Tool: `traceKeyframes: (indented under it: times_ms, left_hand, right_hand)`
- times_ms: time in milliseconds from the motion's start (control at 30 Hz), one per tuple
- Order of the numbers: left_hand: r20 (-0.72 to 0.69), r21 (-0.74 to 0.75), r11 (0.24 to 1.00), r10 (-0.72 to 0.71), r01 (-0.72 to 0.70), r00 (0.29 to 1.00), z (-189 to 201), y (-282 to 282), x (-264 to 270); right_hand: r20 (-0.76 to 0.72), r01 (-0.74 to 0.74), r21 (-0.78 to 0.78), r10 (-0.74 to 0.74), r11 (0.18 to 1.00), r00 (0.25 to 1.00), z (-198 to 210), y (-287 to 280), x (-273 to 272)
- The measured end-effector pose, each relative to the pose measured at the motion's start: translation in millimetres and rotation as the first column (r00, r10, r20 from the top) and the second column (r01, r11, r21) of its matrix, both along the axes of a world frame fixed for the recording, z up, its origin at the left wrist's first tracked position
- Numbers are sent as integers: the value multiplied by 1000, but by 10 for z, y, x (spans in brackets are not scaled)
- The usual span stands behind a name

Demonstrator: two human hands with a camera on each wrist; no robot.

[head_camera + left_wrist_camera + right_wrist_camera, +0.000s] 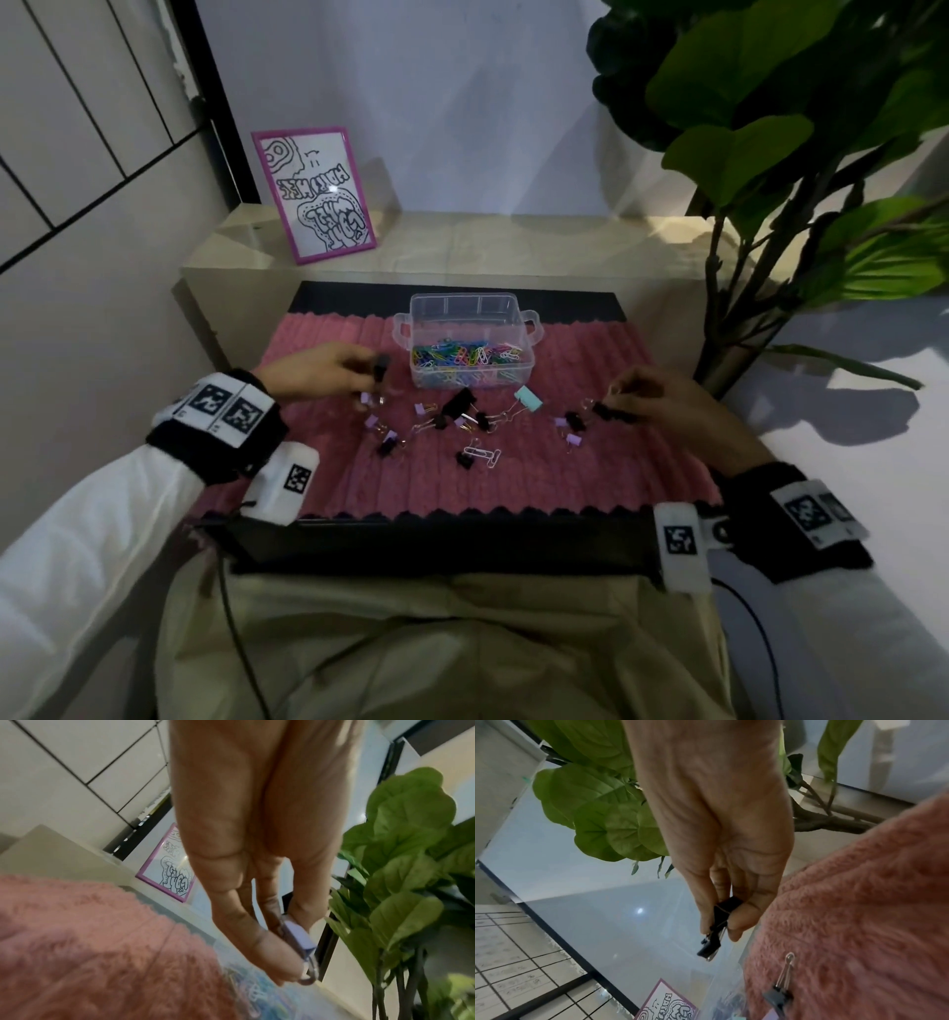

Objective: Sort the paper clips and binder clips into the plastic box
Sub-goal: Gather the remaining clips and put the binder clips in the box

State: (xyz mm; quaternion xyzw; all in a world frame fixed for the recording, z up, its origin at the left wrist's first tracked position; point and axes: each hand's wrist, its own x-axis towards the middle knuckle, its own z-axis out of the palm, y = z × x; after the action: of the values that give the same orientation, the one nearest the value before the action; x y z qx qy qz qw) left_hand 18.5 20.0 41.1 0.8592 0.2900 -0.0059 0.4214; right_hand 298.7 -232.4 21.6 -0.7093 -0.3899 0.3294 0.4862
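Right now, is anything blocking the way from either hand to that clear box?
Nothing visible does. The left hand and right hand each hold a binder clip beside the open plastic box; only bare pink mat lies between.

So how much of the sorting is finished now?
Done: coloured paper clips lie in the plastic box. In hand: left hand pinches a lilac binder clip, right hand a black binder clip. Left: loose binder clips and white paper clips on the pink mat.
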Motion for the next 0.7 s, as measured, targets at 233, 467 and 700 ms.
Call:
traceKeyframes:
  times_ms: [233, 467, 700]
  left_hand:
    - [167, -399, 912, 175, -96, 970, 11, -158, -32]
    - [188, -661, 745, 275, -85, 943, -91, -288, 34]
    - [201, -732, 678, 310, -68, 929, -152, -332, 33]
  right_hand:
    - [-298, 4, 36, 7, 999, 954, -114, 164, -168]
    - [-184, -127, 85, 140, 988, 973, -140, 408, -432]
    - [59, -168, 74, 163, 983, 985, -213, 527, -577]
